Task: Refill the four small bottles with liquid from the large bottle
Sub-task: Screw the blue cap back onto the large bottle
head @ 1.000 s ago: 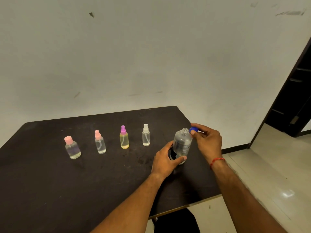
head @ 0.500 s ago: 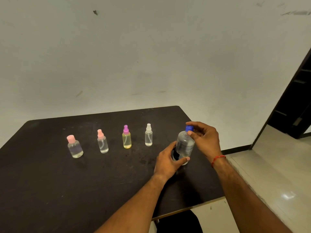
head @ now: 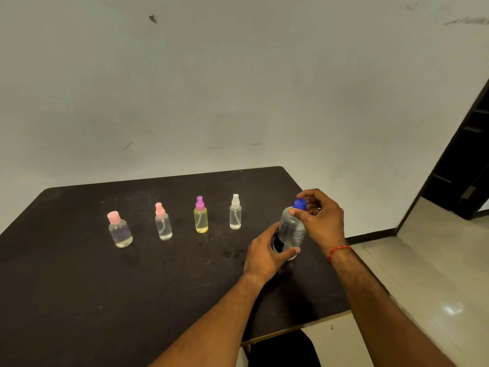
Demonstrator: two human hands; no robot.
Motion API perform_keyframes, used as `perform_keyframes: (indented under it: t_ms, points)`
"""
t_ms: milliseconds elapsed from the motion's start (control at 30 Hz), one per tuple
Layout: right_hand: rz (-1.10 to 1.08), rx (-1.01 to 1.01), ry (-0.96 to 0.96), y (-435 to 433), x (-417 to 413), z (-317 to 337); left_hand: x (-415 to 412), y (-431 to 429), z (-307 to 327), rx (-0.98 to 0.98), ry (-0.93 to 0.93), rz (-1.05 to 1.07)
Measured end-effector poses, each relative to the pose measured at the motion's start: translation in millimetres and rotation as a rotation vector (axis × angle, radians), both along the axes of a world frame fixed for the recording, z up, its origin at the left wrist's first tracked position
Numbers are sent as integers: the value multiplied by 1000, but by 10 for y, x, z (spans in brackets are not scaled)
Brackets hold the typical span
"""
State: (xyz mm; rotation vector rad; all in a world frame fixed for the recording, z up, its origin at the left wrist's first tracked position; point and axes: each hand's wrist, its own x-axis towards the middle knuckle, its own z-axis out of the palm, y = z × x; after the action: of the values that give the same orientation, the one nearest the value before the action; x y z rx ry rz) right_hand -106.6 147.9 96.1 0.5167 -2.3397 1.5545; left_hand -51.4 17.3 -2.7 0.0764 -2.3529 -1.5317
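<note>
Left hand (head: 267,254) grips the clear cylindrical large bottle (head: 291,231); right hand (head: 321,218) pinches its ribbed blue cap (head: 300,204).

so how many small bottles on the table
4, in a row on the table: pink-capped bottle leftmost, then pink sprayer, purple-topped yellow bottle, white sprayer. None looks hidden.

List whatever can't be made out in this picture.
Head view only:
- Large bottle: its label text is too small to read and partly covered by the left hand.
- Blue cap: tight or loose cannot be told. The right hand pinches it and hides its far side.
- White-capped bottle: its liquid level is too small and clear to read.
- Table: its near and left parts are cut off by the picture's edges.
</note>
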Motion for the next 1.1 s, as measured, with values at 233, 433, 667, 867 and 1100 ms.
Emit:
perform_keyframes:
  t_ms: [233,433,667,867,1100]
  points:
    - [64,11,-28,42,0,-31,-6,-10,-7,0,0,16]
    - [-3,36,12,-20,12,-18,6,-6,-1,4,-19,16]
    - [43,41,-8,-24,30,-6,-6,-3,-15,3,-6,25]
    - [29,40,-23,-49,25,-50,-2,-12,-13,-2,-25,23]
    - [-5,42,-8,-94,24,-40,-1,-8,-14,0,-27,30]
